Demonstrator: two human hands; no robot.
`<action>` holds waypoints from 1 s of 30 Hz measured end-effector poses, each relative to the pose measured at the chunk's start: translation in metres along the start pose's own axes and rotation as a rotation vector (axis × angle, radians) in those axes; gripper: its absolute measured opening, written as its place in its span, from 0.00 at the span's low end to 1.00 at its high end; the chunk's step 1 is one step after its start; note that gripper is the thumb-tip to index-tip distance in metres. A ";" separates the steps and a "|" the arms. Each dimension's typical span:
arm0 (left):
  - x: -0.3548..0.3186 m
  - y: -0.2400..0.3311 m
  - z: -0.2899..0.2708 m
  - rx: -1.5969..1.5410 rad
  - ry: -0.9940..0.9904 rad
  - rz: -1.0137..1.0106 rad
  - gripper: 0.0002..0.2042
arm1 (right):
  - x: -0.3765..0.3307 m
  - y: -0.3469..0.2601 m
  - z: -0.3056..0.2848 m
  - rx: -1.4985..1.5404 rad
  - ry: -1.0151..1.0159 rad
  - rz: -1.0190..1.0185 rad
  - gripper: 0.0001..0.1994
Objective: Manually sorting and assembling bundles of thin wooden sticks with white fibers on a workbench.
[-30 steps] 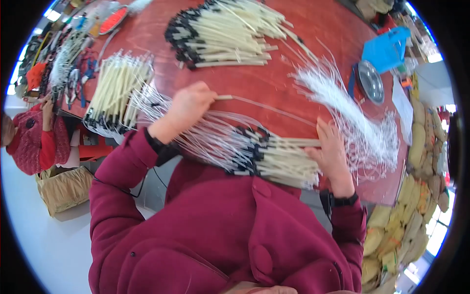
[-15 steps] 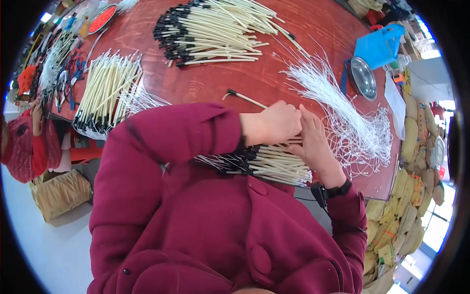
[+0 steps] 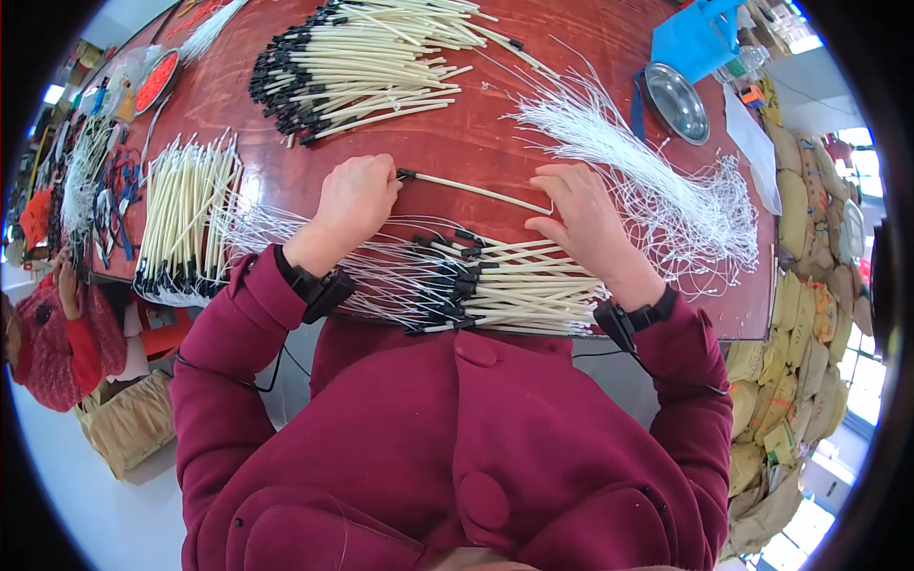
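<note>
A slender pale stick (image 3: 476, 190) with a black cap lies level between my hands, over the red table. My left hand (image 3: 358, 202) is closed at the capped end; its fingers hide what they grip there. At the other end, a bit of white cord shows near my right hand (image 3: 583, 214), whose thumb and forefinger are apart around the tip. Just below lies a bundle of similar capped sticks (image 3: 538, 285), their white cords (image 3: 381, 276) trailing leftward. Loose white cords (image 3: 647, 186) are heaped beyond my right hand.
A large pile of capped sticks (image 3: 381, 71) covers the far side. Another bundle (image 3: 190, 205) sits at left, near a dish of red pieces (image 3: 155, 84). A metal bowl (image 3: 678, 103) and blue watering can (image 3: 700, 40) stand far right. A person (image 3: 71, 328) is at far left.
My hands were together over the near bundle; now they are apart. The left has moved left to the stick's capped end. The view has shifted, and more of the near bundle shows.
</note>
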State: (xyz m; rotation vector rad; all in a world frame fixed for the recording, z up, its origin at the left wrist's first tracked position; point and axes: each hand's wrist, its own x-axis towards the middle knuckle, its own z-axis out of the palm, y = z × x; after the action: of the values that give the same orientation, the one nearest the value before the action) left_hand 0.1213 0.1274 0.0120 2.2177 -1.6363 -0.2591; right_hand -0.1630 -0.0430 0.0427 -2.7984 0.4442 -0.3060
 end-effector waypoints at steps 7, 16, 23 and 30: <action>0.007 -0.005 -0.017 -0.199 0.004 0.075 0.09 | 0.014 0.006 0.023 -0.139 0.048 -0.093 0.11; -0.018 -0.158 -0.110 0.121 0.334 -0.155 0.09 | -0.005 0.031 0.008 -0.297 0.062 -0.126 0.04; -0.047 -0.174 -0.129 0.455 0.044 -0.320 0.16 | -0.032 0.031 -0.017 -0.156 -0.040 -0.068 0.04; 0.009 0.074 -0.044 -0.190 -0.135 0.552 0.39 | -0.054 0.022 -0.026 -0.018 0.154 0.109 0.17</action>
State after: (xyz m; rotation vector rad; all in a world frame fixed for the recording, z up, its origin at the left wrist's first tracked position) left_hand 0.0752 0.1076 0.0821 1.5637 -2.1182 -0.3946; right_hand -0.2254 -0.0512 0.0511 -2.7655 0.6348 -0.4980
